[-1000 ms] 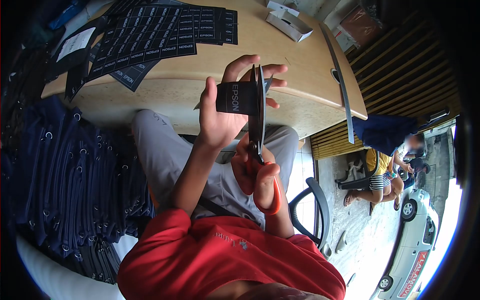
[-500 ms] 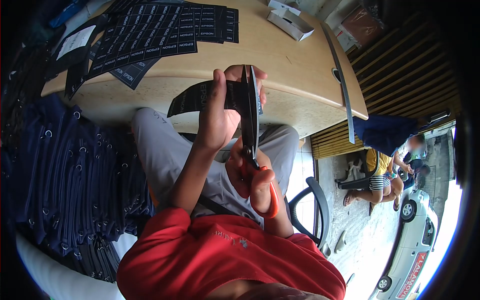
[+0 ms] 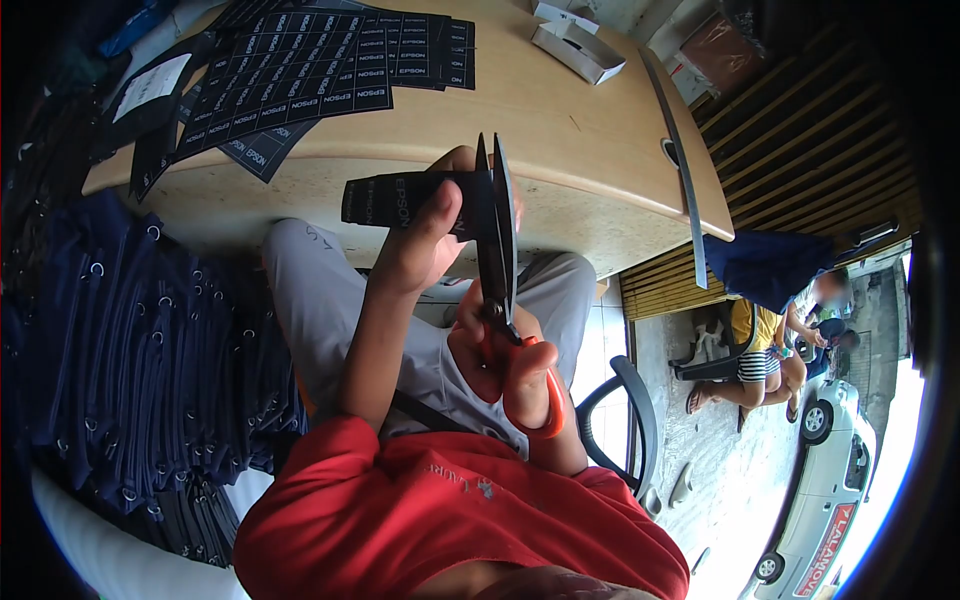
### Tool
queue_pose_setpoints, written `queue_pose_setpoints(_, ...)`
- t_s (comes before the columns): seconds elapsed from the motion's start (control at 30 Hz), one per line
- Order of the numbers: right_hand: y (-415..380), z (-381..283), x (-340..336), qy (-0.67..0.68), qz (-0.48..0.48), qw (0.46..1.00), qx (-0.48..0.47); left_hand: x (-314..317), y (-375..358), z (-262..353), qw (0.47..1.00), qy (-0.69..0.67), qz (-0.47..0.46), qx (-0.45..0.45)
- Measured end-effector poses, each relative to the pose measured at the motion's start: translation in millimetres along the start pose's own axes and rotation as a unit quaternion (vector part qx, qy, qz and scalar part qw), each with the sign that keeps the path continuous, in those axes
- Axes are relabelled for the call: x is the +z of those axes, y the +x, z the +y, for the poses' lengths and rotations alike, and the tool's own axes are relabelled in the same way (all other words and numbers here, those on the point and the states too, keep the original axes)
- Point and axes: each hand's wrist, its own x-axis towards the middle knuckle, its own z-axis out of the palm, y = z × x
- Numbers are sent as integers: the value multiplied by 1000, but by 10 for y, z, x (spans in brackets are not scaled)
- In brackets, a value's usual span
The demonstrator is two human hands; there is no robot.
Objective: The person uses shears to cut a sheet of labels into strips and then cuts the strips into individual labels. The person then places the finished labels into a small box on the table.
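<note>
Broadly, the wooden table [image 3: 590, 150] spans the far side, bearing printed black sheets [image 3: 300, 85]. Nearer, the right hand [image 3: 525, 375] has its fingers curled through the handles of the scissors [image 3: 503, 225], whose tips stand slightly apart. Smaller still, the black strip [image 3: 372, 203] meets the blades, pinched under the left hand's [image 3: 428, 235] thumb, the other fingers partly hidden behind. Closing the blades carelessly could nick those fingers; a slack strip might skew the cut.

The pale wooden table [image 3: 560, 130] before me carries overlapping black sheets [image 3: 310, 65] printed EPSON on its left, a white open box [image 3: 585, 55] farther back, and 1 long strip [image 3: 682, 165] jutting past its near edge.
</note>
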Motion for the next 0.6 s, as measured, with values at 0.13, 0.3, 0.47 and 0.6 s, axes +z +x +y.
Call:
queue_pose_setpoints(0.13, -8, -5, -10, 5, -14, 1000, -1, -48, -35, -5, 1000, -16, 18, -4)
queue_pose_setpoints(0.3, -4, -6, -8, 11, -18, 1000, -5, -103, -13, -7, 999, -5, 23, 31)
queue_pose_setpoints(0.47, -4, -26, -4, 7, -8, 1000, -2, -99, -12, -22, 999, 1, 28, 32)
queue_pose_setpoints(0.6, -4, -22, -3, 4, -7, 1000, -4, -86, -11, -2, 999, -17, 24, 24)
